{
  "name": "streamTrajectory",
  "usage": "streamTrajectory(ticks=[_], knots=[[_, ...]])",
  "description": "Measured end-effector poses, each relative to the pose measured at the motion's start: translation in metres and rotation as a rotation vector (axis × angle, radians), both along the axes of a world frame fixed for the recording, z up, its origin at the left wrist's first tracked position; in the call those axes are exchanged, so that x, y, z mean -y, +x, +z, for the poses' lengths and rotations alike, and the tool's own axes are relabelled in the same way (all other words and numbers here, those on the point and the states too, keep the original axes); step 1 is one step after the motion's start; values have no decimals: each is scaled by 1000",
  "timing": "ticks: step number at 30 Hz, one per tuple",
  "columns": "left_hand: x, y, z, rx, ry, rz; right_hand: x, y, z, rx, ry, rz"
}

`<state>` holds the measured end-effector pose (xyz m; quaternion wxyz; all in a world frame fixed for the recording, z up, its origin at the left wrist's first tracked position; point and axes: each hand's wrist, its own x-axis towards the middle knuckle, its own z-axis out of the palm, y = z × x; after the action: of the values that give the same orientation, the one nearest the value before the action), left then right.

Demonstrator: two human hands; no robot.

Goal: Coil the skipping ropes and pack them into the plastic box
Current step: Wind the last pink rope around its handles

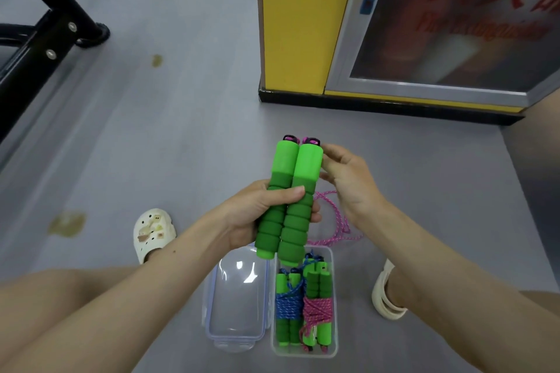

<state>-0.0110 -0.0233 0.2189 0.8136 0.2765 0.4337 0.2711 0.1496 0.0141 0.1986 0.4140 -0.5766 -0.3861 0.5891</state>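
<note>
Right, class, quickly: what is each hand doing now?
Left hand: grips both green skipping-rope handles together.
Right hand: fingers touch their top end; grip cannot be told.

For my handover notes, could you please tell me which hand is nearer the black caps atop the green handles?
Right. The right hand holds the green handles just below the black caps; the left hand grips them lower, mid-length.

Red lettering at two o'clock is blurred; the pink rope at five o'clock vanishes behind the right hand.
</note>
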Motion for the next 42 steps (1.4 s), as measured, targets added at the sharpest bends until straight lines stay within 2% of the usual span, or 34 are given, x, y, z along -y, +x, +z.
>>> streamTrajectory(ticks=[5, 10, 11, 14, 16, 20, 24, 29, 34, 38, 42], knots=[[4, -1, 2, 64, -36, -90, -3, -5, 1, -141, -65, -153], [4, -2, 1, 157, -52, -124, -3, -6, 6, -416, -116, -95], [4, -3, 2, 165, -54, -129, -4, -4, 7, -378, -97, -67], [4, -4, 3, 146, -65, -104, -4, 0, 2, 29, -29, 122], [5, -4, 2, 128, -83, -86, -1, -1, -2, 149, -46, 227], [5, -4, 3, 129, -99, -87, 5, -2, -1, 97, -74, 254], [5, -2, 5, 107, -96, -55, 5, -3, 0, 202, -26, 236], [1, -2, 3, 89, -110, 41, 7, -4, 3, 241, 24, 368], [2, -1, 4, 103, -104, 35, 3, 2, -1, 184, 43, 280], [0, -1, 6, 137, -108, 103, 6, 1, -4, 41, 9, 196], [-1, -3, 3, 135, -130, 146, 8, 2, 2, 210, 99, 145]])
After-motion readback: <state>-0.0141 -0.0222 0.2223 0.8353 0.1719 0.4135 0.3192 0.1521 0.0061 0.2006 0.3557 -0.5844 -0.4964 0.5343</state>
